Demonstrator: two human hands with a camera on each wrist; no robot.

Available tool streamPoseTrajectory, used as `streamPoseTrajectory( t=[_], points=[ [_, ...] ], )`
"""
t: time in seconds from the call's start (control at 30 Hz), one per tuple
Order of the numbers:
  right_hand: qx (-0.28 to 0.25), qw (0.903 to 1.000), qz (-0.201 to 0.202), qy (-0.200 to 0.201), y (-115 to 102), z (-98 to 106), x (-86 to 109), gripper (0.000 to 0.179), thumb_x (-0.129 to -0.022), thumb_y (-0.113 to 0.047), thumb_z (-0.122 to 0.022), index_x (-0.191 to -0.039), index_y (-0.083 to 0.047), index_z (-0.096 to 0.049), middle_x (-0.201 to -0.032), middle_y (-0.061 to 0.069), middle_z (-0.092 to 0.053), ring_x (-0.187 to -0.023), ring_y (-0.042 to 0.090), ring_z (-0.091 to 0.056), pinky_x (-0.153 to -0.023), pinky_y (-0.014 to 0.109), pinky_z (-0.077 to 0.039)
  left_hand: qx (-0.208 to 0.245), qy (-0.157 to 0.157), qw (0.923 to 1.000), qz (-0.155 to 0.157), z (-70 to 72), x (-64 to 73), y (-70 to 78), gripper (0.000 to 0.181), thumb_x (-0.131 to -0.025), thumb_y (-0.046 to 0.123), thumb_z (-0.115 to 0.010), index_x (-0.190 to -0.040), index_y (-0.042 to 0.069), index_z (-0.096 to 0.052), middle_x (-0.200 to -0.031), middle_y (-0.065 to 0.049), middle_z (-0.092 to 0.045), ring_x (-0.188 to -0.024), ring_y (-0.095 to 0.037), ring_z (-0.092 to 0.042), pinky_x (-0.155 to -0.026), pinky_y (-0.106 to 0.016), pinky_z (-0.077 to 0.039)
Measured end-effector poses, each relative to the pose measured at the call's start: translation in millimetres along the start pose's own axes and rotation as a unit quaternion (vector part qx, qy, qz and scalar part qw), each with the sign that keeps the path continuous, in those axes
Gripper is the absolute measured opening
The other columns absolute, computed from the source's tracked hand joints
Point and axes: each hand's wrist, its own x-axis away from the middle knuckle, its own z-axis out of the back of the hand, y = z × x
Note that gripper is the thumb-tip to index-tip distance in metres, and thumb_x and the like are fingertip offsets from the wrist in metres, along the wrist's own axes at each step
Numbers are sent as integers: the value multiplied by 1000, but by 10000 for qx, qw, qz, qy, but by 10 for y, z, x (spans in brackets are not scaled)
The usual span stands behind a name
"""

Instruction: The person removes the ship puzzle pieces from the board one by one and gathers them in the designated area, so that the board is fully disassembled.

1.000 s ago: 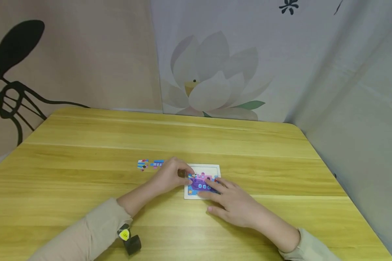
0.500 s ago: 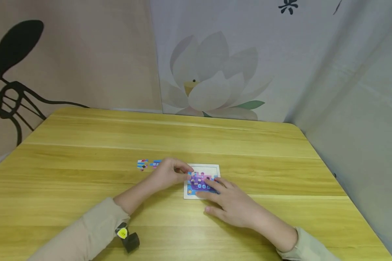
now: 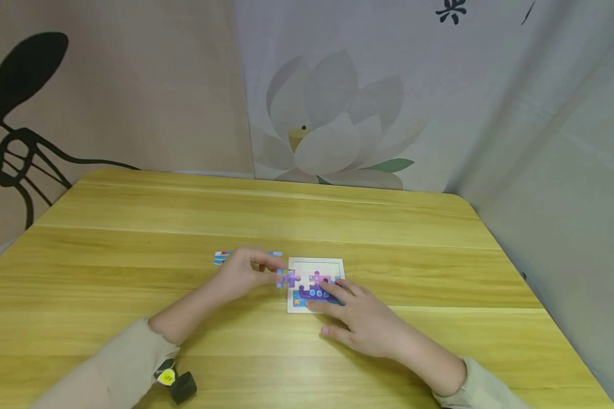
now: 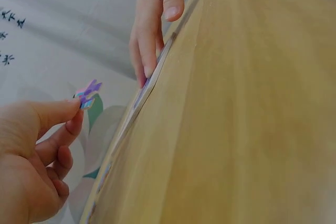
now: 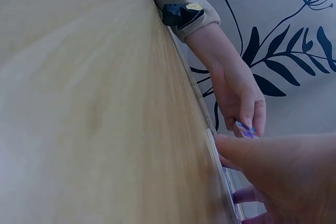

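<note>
My left hand (image 3: pixel 243 275) pinches a purple, pink and blue jigsaw piece (image 3: pixel 289 279) between thumb and index finger, near the left edge of a white puzzle tray (image 3: pixel 317 260). The left wrist view shows this jigsaw piece (image 4: pixel 87 96) raised above the tabletop. Fitted pieces (image 3: pixel 317 293) with a purple ship picture lie in the lower part of the tray. A bare white gap shows at the upper left of the picture. My right hand (image 3: pixel 365 315) rests with extended fingers on the tray's right side, hiding part of it.
More jigsaw pieces (image 3: pixel 220 258) lie on the wooden table (image 3: pixel 148 272) behind the left hand, partly covered by it. A black wrist camera (image 3: pixel 181 386) hangs from the left sleeve. A printed curtain (image 3: pixel 348 102) stands behind the table's far edge.
My left hand has lifted the jigsaw piece from the tray's left part and drawn it left, baring white tray beneath. The right hand has stayed in place.
</note>
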Motion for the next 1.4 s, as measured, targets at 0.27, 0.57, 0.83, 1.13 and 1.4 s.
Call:
streamPoseTrajectory(
  t=[0.27, 0.57, 0.83, 1.13, 1.4],
  points=[
    [36, 10000, 36, 37, 1, -7, -5, 49, -98, -52, -43, -145, -37, -41, -155, 7, -26, -138, 40, -23, -105, 59, -24, 54, 80, 9995, 305, 194, 202, -53, 16, -80, 16, -78, -95, 11, -76, -89, -1, -68, -78, -24, -48, -67, -32, -41],
    [16, 10000, 43, 26, -12, 3, 0, 50, -98, -50, -46, -145, -36, -41, -155, 8, -26, -138, 40, -23, -105, 60, -24, -179, 108, 9985, 512, 386, 402, -98, 19, -79, 18, -79, -96, 10, -76, -94, -3, -69, -77, -24, -47, -65, -31, -41],
    [23, 10000, 43, 74, -24, 12, 0, 50, -97, -49, -47, -145, -35, -42, -154, 8, -27, -137, 41, -24, -104, 60, -25, -293, 145, 9973, 657, 592, 524, -163, 23, -81, 21, -77, -101, 8, -74, -96, -4, -67, -81, -25, -49, -67, -33, -43],
    [24, 10000, 54, 81, -11, 4, 8, 50, -97, -50, -47, -145, -35, -42, -154, 8, -27, -137, 41, -24, -104, 60, -25, -408, 145, 9959, 800, 762, 566, -292, 25, -82, 18, -76, -103, 6, -73, -101, -7, -69, -86, -24, -59, -68, -31, -51],
    [50, 10000, 50, 49, -1, -6, 12, 51, -97, -51, -47, -146, -37, -40, -155, 7, -26, -138, 40, -24, -104, 60, -25, -594, 139, 9947, 824, 841, 548, -380, 25, -83, 18, -75, -105, 5, -73, -104, -9, -69, -90, -21, -61, -70, -31, -51]
  ],
)
